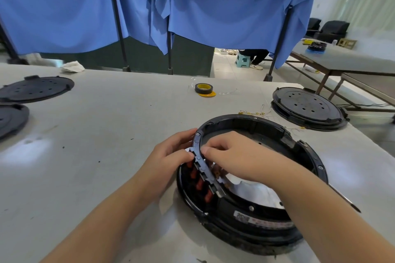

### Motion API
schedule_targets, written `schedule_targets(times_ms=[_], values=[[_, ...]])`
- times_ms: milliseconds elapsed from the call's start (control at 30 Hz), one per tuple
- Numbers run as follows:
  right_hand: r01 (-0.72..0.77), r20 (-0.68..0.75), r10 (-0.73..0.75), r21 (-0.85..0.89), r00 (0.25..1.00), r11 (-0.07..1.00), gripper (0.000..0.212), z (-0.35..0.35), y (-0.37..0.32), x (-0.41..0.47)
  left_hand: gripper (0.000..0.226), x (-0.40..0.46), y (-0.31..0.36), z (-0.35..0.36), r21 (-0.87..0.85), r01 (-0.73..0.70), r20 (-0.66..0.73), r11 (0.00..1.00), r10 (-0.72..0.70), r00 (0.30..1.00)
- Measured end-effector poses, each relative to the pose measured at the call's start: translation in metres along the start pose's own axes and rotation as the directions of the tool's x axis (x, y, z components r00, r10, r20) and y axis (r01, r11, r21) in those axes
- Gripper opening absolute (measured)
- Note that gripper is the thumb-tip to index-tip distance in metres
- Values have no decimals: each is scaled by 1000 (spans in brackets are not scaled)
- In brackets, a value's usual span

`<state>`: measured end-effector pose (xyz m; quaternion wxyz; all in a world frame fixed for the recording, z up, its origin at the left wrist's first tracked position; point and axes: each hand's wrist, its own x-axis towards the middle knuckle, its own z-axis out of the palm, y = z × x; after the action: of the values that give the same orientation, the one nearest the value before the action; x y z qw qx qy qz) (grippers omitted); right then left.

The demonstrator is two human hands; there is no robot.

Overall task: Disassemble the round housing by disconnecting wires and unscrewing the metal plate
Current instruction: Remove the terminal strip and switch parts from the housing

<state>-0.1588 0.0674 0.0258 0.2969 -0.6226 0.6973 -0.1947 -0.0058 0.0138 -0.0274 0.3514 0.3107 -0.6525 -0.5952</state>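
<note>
Housing (252, 177), round and black, sits on the pale worktop (106, 134) at the near right, open side up. Its wall forms a ring around a grey inner floor; a label strip with small print runs along the near outer wall. Along the left inner rim a black toothed strip (205, 166) follows the curve, with a row of red connectors (199, 183) just outside it and brownish terminals just inside.

Left hand (171, 156) lies against the outside of the left rim, fingers curled over the edge, thumb pressed at the toothed strip; a scrap of white shows under the fingertips. Grip: grasping the housing rim. Right hand (233, 153) reaches across the ring from the right, fingers bent down, fingertips pinching at the same spot on the strip, directly opposite the left thumb. What exactly sits between those fingertips cannot be told. White material lies on the housing floor beneath the right forearm.

Elsewhere on the worktop: a perforated black round cover (307, 109) at far right, thin yellow wires (256, 113) between it and the housing, a roll of black tape (204, 88) with a yellow core at centre rear, two more black discs (36, 88) at the left edge, and a crumpled white cloth (72, 66) at rear left. Blue fabric (192, 6) hangs behind.
</note>
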Motion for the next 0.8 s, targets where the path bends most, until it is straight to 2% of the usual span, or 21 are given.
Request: schedule_targets(times_ms=[167, 300, 500, 667, 800], values=[[4, -76, -2, 26, 997, 1000, 27, 3, 3, -2, 49, 1, -2, 0, -20, 17, 17, 1000, -17, 1000], [45, -175, -36, 50, 984, 998, 13, 4, 5, -1, 57, 5, -6, 1, -54, 55, 6, 997, -55, 998], [128, -249, -113, 47, 962, 991, 8, 2, 4, -3, 59, 9, -8, 3, -97, 87, 6, 991, -87, 996], [219, -243, -202, 45, 949, 975, 12, 1, 5, -7, 57, 8, -7, 5, -98, 77, -11, 992, -78, 997], [264, -258, -262, -28, 930, 964, 33, -1, 5, -8, 57, 9, -7, 6, -102, 85, -15, 991, -87, 996]])
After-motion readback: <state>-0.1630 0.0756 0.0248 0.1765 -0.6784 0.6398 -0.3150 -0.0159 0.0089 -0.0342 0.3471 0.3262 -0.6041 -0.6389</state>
